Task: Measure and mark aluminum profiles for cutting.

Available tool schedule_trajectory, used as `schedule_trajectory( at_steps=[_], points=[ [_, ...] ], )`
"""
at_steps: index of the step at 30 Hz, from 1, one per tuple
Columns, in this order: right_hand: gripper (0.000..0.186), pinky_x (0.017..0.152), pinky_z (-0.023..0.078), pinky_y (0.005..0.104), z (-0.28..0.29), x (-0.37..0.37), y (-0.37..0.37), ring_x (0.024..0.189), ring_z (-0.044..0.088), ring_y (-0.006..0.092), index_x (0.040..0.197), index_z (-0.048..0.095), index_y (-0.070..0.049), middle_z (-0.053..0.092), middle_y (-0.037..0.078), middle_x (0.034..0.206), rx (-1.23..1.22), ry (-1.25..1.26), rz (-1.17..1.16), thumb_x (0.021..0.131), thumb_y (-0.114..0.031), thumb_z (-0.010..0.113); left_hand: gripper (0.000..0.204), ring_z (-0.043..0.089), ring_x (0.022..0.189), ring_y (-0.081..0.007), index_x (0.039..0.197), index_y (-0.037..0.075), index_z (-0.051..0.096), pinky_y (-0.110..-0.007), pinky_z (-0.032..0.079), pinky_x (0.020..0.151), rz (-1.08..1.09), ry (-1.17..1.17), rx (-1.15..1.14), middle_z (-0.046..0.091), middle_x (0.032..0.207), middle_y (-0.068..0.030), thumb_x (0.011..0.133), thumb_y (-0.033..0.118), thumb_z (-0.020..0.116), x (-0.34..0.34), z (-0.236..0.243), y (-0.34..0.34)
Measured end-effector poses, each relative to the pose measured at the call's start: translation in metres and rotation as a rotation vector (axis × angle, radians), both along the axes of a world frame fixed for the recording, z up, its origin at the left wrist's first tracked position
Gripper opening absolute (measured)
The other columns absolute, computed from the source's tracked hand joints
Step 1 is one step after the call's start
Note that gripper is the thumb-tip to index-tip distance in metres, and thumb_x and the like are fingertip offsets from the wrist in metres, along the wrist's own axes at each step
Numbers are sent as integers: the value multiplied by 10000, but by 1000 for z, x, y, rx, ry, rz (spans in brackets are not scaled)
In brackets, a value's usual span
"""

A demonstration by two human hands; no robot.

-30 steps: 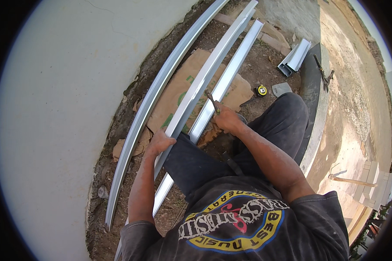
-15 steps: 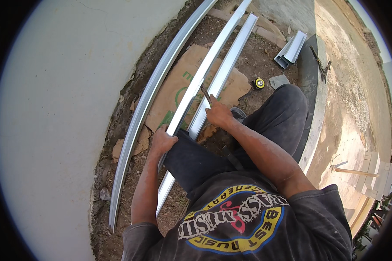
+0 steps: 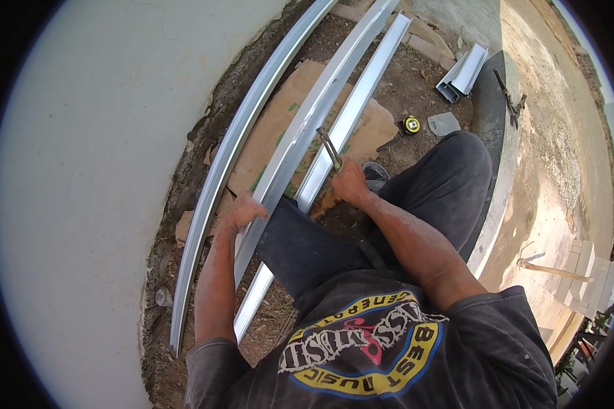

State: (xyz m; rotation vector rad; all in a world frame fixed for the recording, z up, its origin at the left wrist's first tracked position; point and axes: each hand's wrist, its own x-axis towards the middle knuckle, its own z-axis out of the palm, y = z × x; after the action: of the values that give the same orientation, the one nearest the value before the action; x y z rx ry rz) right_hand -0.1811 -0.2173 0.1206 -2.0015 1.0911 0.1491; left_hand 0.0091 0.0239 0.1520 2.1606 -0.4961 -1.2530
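My left hand (image 3: pixel 243 211) is closed around a long silver metal channel (image 3: pixel 300 136), its near part beside my left thigh. The channel slants away from me and shows a wide side face, with a small notch or bent spot along its edge. In my right hand (image 3: pixel 350 183) is a slim two-pronged metal tool (image 3: pixel 329 146), its kind unclear. The prongs point up and left, just right of the channel and over a second silver channel (image 3: pixel 351 112) lying below. Further left, a third long silver strip (image 3: pixel 239 150) runs along the wall.
A pale wall (image 3: pixel 109 170) fills the left side. Brown printed cardboard (image 3: pixel 266 129) lies on the soil under the channels. Beyond my right knee are a yellow-black tape measure (image 3: pixel 411 125), short channel offcuts (image 3: pixel 462 73) and a low concrete kerb (image 3: pixel 491 136). A dark cup-like container (image 3: pixel 375 174) sits near my right hand.
The held channel has rolled in my left hand, so a broader face shows. My left hand has shifted slightly left; my right hand and tool have drawn slightly right, off the channel.
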Motion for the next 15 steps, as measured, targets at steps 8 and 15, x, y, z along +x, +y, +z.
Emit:
schedule_trajectory(
  at_steps=[8,15],
  points=[
    [343,922,446,550,9,6,-1,1049,587,509,1171,495,40,614,363,1064,-9,18,58,846,-67,508,599,596,819,-223,1095,-90,621,-327,482,751,48,244,-65,642,916,-113,550,145,700,4,-4,0],
    [525,947,413,595,23,13,26,1115,554,513,1381,377,-4,596,331,1136,70,72,75,872,-86,477,683,650,922,-306,1230,-68,566,-359,492,852,-21,-39,19,665,1014,-229,599,173,667,-15,11,-1]
  ],
)
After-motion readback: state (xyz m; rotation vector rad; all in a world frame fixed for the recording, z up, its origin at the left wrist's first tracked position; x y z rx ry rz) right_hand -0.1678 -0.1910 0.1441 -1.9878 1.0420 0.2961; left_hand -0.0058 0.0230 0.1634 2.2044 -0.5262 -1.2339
